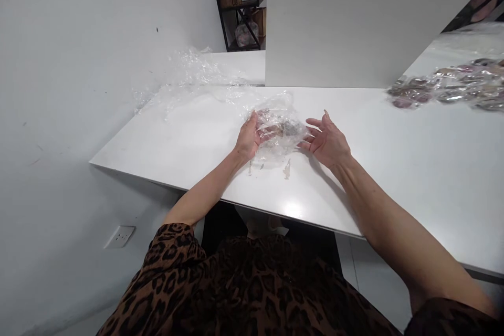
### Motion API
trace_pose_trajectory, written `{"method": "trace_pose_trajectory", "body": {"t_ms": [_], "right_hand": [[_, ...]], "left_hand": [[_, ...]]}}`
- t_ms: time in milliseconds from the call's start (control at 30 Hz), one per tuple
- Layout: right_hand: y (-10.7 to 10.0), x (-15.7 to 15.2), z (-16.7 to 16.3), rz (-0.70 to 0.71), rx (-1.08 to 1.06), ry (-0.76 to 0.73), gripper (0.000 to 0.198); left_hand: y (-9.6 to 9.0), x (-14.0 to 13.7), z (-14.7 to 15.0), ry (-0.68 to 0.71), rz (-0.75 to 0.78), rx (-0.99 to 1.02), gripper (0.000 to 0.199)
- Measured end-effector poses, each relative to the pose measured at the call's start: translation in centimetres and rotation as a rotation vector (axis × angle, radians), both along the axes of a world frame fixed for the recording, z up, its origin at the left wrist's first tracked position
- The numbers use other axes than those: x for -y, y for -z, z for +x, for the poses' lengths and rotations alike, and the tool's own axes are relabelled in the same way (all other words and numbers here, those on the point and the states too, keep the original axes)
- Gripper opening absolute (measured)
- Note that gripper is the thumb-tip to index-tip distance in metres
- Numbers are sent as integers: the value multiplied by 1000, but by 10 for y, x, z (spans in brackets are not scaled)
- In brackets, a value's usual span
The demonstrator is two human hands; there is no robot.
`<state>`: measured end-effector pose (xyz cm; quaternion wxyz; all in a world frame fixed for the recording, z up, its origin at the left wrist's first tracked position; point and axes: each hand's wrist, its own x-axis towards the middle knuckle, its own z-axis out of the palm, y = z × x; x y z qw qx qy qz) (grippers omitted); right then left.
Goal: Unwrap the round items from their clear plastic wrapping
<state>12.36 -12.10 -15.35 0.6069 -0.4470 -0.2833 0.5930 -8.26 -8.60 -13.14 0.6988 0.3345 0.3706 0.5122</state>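
A crumpled clear plastic bag point(281, 110) lies over the white table in front of me, with a small greyish-brown item point(289, 127) showing blurrily through it. My left hand point(250, 135) holds the bag from its left side, thumb up, with the fingers seen through the film. At the bag's right edge, my right hand point(327, 140) is open, its fingers spread and the tips close to the plastic. Whether those tips touch the film I cannot tell. What exactly is inside the bag is hidden by glare and folds.
More loose clear plastic point(192, 71) is heaped at the table's back left, by the wall. Several wrapped items point(452, 86) lie at the far right. A pale upright panel point(331, 21) borders the back of the white table point(157, 142). Beyond stands a black shelf rack point(241, 8).
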Motion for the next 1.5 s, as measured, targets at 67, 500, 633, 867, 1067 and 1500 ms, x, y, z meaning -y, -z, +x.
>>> {"method": "trace_pose_trajectory", "body": {"t_ms": [67, 500, 633, 867, 1067, 1500], "right_hand": [[-1, 4, -3, 48, 72, -18, 62], [3, 3, 0, 174, 204, 355, 26], [6, -6, 8, 39, 42, 386, 26], [7, -8, 6, -30, 83, 401, 25], [4, -2, -2, 16, 164, 327, 28], [2, -10, 7, 222, -71, 353, 34]], "left_hand": [[1, 3, 2, -28, 17, -38, 32], [-5, 3, -5, -35, 23, -260, 24], [-7, 3, -7, -85, 31, -278, 20], [-4, -1, -5, -159, 79, -226, 27], [-3, -3, -6, -115, 45, -74, 33], [8, 37, 14, 273, -214, -249, 8]]}}
